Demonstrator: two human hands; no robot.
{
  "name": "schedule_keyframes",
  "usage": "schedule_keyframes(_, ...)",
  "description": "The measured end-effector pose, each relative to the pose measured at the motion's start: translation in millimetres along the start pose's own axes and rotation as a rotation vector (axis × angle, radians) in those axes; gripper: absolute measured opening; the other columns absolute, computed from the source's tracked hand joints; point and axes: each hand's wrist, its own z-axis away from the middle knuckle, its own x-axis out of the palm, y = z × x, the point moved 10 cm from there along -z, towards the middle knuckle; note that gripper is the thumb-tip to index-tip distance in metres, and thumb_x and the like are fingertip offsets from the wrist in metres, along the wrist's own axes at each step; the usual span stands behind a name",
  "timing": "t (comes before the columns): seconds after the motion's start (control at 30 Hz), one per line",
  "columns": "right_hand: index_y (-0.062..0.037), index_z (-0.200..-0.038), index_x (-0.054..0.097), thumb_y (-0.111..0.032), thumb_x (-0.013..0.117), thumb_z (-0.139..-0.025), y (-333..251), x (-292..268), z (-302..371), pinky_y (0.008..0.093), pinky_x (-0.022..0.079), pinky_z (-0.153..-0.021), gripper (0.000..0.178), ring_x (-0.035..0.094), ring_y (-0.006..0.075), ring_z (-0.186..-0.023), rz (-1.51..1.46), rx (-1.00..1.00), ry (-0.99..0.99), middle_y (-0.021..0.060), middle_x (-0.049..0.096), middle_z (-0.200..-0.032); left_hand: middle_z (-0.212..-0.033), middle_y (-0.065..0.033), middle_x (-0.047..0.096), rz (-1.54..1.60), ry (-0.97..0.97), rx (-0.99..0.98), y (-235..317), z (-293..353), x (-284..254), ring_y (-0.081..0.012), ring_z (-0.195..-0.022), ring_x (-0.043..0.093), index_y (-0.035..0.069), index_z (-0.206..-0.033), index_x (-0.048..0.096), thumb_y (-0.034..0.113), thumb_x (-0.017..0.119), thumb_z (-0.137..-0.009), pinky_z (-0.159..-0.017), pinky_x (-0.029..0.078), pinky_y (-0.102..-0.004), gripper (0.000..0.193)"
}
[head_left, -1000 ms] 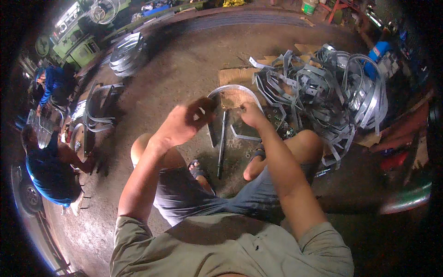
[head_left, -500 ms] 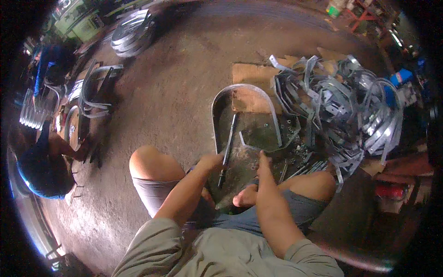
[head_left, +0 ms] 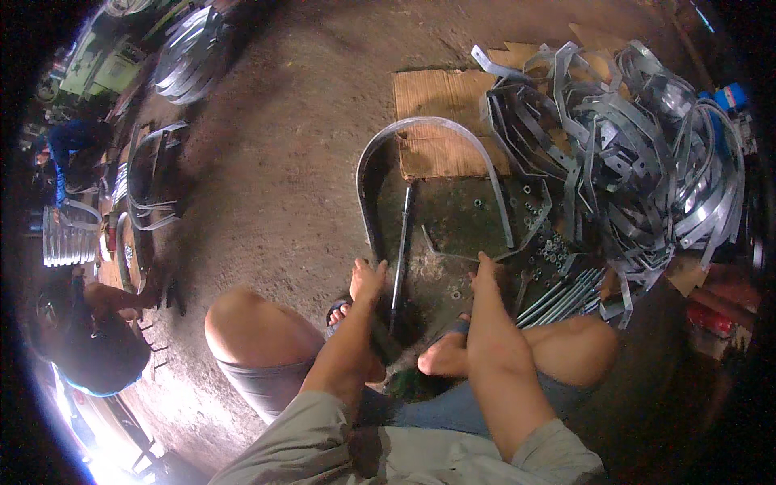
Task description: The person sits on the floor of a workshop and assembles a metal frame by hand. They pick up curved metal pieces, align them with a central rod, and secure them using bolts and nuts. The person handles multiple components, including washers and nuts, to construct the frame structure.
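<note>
Well out to the left of the left hand, a co-worker [head_left: 101,323] bends beside a row of curved metal strips [head_left: 71,236]. Farther ahead on that side stands a stack of bright, rounded bands [head_left: 190,58].

The left hand [head_left: 368,280] is low over the floor, its fingers at the near end of the left leg of a U-shaped metal strap [head_left: 428,121]; whether they grip it, I cannot tell. The strap lies ahead of both hands, its open end facing them. It is a narrow, flat band, dull grey, smoothly rounded at the far bend, with a paler shine along the right leg, which ends ahead of the right hand.

Between the hands, nearer the left, lies a slim metal rod [head_left: 402,242], silvery with a darker near end. Beyond the strap's bend, and partly under it, is brown cardboard [head_left: 440,101].

The right hand [head_left: 487,276], well apart from the left, has its fingertips at a thin grey strip [head_left: 457,256] bent in several angles; how firmly they close is unclear. Right of that hand lie scattered nuts [head_left: 554,250], parallel rods [head_left: 563,301] and a tangled heap of grey brackets [head_left: 630,153].
</note>
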Motion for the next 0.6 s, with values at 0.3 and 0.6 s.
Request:
schedule_keyframes(0.3, -0.0064, -0.129, 0.044, -0.006, 0.06, -0.081, -40, -36, 43, 0.0433, 0.057, -0.074, 0.051, 0.054, 0.0337, -0.105, -0.106, -0.023, 0.078, 0.016, 0.047, -0.127, -0.098, -0.0229, 0.067, -0.052, -0.011, 0.104, 29, -5, 3, -0.0407, -0.094, 0.065, 0.007, -0.114, 0.047, 0.021, 0.06, -0.086, -0.082, 0.052, -0.0491, 0.034)
schedule_keyframes(0.6, -0.0069, -0.117, 0.05, -0.009, 0.057, -0.078, -31, -47, 75, 0.0416, 0.047, -0.059, 0.04, 0.057, 0.0323, -0.078, -0.022, 0.149, -0.095, 0.0156, 0.054, -0.112, -0.088, -0.0318, 0.062, 0.29, 0.102, 0.216, 30, 7, -26, -0.0504, -0.088, 0.061, 0.002, -0.118, 0.04, 0.019, 0.055, -0.083, -0.077, 0.047, -0.0562, 0.042)
